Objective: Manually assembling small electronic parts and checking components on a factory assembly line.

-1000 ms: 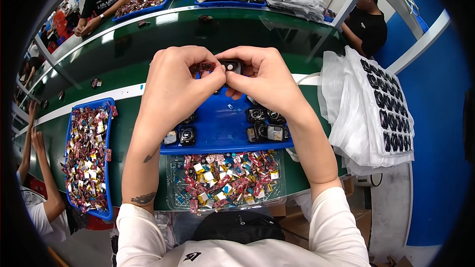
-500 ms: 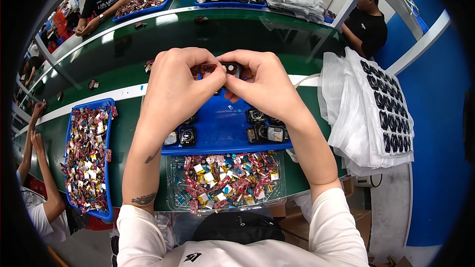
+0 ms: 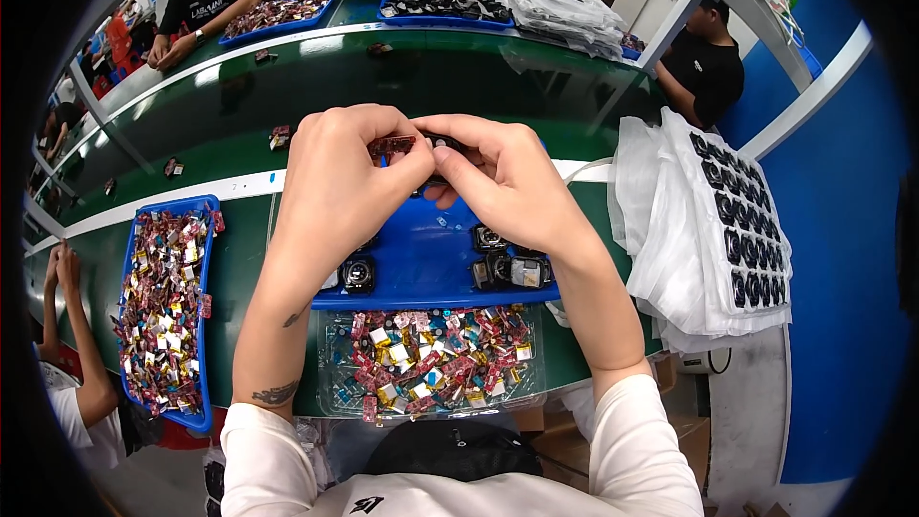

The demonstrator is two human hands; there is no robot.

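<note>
Two hands are raised together above a blue tray (image 3: 421,273) on the green workbench (image 3: 239,258). A small red-brown circuit part (image 3: 391,146) is pinched between the thumb and fingers of the left hand (image 3: 340,187), and a small black component (image 3: 442,144) is gripped by the fingertips of the right hand (image 3: 503,182); the two pieces are held touching each other between the hands, over the far end of the tray. Several round black modules (image 3: 357,275) are seen lying on the tray floor below the wrists. A clear tray (image 3: 330,364) filled with red, gold and silver parts is placed just nearer the body. A second blue bin (image 3: 203,325) of similar parts is set to the left, and a stack of white bags (image 3: 689,230) printed with black circles is laid to the right.
</note>
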